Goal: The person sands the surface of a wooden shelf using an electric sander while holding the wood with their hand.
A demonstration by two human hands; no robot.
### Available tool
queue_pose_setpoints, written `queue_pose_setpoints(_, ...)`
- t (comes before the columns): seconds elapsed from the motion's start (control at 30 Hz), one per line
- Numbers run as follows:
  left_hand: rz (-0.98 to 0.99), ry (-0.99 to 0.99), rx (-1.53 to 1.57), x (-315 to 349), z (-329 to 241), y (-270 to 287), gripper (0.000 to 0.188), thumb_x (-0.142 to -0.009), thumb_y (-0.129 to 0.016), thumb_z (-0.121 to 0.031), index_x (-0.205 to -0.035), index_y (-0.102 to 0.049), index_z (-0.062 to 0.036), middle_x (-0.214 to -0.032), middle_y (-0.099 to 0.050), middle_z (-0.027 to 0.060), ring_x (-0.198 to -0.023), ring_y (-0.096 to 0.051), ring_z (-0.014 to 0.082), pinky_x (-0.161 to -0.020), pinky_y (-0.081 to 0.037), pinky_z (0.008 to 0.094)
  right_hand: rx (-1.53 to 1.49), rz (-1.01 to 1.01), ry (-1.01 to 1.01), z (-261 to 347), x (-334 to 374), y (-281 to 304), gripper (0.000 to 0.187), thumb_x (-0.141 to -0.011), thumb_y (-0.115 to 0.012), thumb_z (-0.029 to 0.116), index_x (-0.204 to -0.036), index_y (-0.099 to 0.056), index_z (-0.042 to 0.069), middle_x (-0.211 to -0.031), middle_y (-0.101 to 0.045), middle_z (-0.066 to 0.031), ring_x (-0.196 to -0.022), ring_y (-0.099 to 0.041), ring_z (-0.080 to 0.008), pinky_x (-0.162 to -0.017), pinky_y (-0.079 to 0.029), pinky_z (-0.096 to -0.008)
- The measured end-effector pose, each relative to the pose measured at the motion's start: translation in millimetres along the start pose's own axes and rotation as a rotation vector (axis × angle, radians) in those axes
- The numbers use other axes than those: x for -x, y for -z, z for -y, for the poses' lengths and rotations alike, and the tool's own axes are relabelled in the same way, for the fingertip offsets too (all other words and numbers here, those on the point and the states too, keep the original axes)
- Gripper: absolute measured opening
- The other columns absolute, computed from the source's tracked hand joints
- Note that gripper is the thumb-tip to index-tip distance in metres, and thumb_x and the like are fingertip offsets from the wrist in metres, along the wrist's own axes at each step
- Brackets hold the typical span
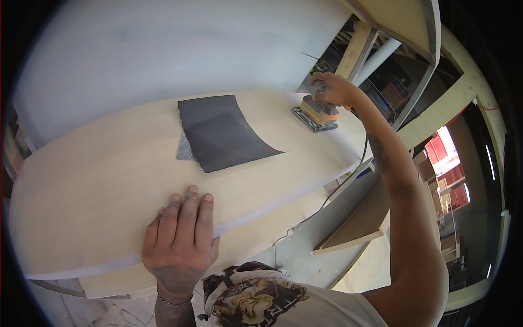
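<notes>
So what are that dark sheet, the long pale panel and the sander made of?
The dark sheet looks like abrasive paper: matte, thin, ragged along its left edge. The pale panel may be wood or coated board: smooth, matte cream, little grain visible. The sander seems mostly plastic: dull, moulded-looking orange-yellow shell.

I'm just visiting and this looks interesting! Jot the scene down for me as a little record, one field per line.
Left hand: open, palm down, on the board's near edge
Right hand: gripping the sander
Sander: orange and black, at the board's right end
Board: pale, broad, with a curved outline
Dark sheet: lying on the board, between the hands
Grey piece: partly beneath the dark sheet
</notes>
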State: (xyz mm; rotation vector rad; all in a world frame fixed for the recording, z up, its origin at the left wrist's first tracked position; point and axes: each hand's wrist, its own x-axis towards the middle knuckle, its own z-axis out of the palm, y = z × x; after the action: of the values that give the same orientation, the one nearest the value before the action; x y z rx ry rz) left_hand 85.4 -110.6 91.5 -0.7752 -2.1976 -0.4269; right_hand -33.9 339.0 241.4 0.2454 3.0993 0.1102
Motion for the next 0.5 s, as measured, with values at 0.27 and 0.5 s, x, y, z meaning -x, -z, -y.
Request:
queue_pose_setpoints(0.27, -0.052, 0.000, -0.042, 25, -28, 38, 0.039, -0.071, -0.075, -0.018, -0.109, -0.078, -0.0154, -0.116, -0.078, 0.0033, -0.100, -0.074, 0.0227, -0.085, -0.056, 0.0363, 0.031, 0.025, -0.067, -6, -8, -3, 0.059, -0.076, -0.076, 0.032, -0.131, -0.065, 0.013, -0.119, -0.072, -0.0213, -0.105, -0.070, -0.0392, -0.088, -0.057, -0.0484)
queue_pose_setpoints(0.5, -0.026, 0.007, -0.080, 50, -53, 80, 0.034, -0.074, -0.072, -0.021, -0.107, -0.078, -0.0165, -0.115, -0.079, 0.0022, -0.100, -0.074, 0.0218, -0.083, -0.055, 0.0357, 0.052, 0.030, -0.106, 3, 0, 0, 0.059, -0.076, -0.075, 0.032, -0.131, -0.066, 0.014, -0.124, -0.072, -0.0183, -0.114, -0.068, -0.0378, -0.094, -0.055, -0.0468)
